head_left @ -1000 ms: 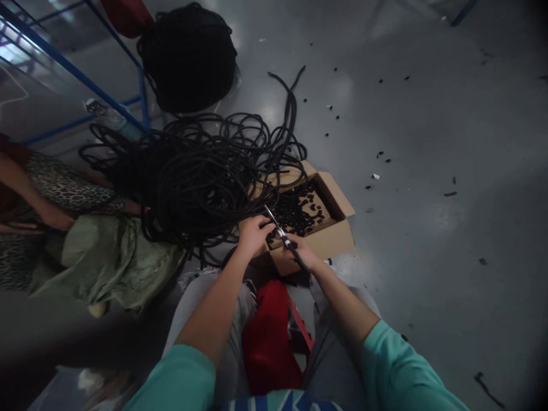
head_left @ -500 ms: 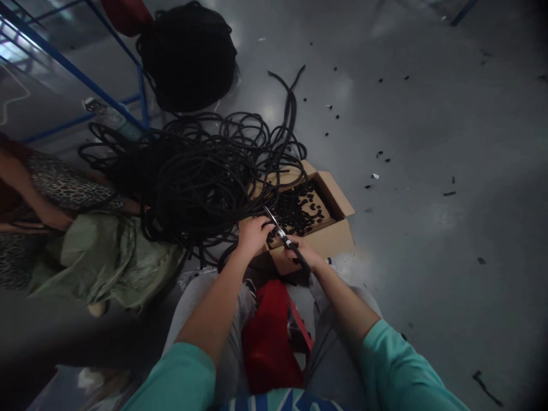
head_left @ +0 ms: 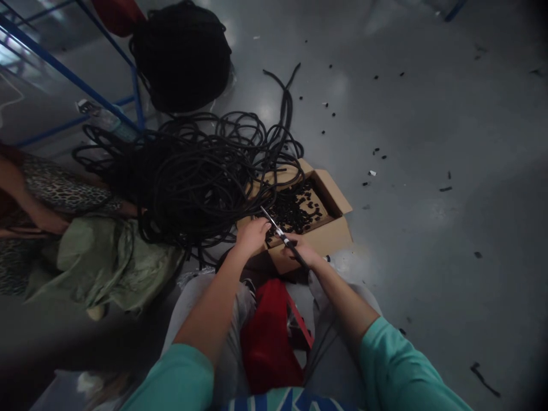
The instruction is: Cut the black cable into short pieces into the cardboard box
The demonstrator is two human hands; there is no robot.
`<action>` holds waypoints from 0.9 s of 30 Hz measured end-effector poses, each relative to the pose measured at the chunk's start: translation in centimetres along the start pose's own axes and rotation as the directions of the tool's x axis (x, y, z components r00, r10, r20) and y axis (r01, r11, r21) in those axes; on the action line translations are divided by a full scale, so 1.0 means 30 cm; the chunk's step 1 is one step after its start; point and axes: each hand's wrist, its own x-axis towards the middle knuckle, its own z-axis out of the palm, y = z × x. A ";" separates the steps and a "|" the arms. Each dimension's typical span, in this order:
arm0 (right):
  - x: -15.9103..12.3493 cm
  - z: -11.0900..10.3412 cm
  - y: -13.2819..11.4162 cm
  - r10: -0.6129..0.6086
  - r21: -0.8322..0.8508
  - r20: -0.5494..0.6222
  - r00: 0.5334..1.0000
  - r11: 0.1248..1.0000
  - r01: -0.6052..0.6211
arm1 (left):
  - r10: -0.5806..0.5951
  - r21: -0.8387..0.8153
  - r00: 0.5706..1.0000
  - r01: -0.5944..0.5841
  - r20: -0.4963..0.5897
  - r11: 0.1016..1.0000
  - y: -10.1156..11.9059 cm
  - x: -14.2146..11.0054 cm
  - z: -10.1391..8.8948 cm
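Note:
Scissors (head_left: 280, 235) with pale blades and black handles are in my right hand (head_left: 302, 251), its fingers wrapped round the handles. The blades point up and left over the near left corner of an open cardboard box (head_left: 329, 238). Just left of the blades, my left hand (head_left: 252, 234) is closed, with the thumb toward them; it seems to grip a black cord, mostly hidden by the fingers. Many short black cut pieces (head_left: 295, 208) lie in the box. A large tangle of black cord (head_left: 192, 177) spreads beside it, some strands crossing the box's edge.
A big black coil (head_left: 180, 57) stands behind the tangle, near a blue metal frame (head_left: 137, 97) and a plastic bottle (head_left: 109, 120). At left, another person's arm (head_left: 29, 200) rests by green cloth (head_left: 115, 257). A red thing (head_left: 269, 337) is between my legs. Scraps dot the floor.
The scissor blades look closer together than before. Both hands stay at nearly the same place over the box's near left corner. The whole view has shifted slightly.

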 end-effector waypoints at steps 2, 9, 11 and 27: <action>-0.003 0.005 -0.002 0.029 0.015 -0.018 0.999 0.999 -0.028 | 0.012 0.019 0.999 -0.011 -0.041 1.000 0.009 -0.007 0.001; -0.003 0.010 -0.002 0.023 0.138 0.058 0.998 0.990 -0.031 | -0.074 -0.132 0.993 0.062 -0.090 0.989 0.018 -0.005 0.015; 0.001 0.007 0.000 -0.012 0.144 0.068 0.998 0.990 0.002 | -0.057 -0.261 0.997 0.041 -0.056 0.964 0.011 0.005 0.020; 0.000 0.005 0.001 -0.037 0.159 0.105 0.994 0.987 0.020 | -0.077 -0.880 0.972 0.233 0.221 0.414 0.001 0.001 -0.020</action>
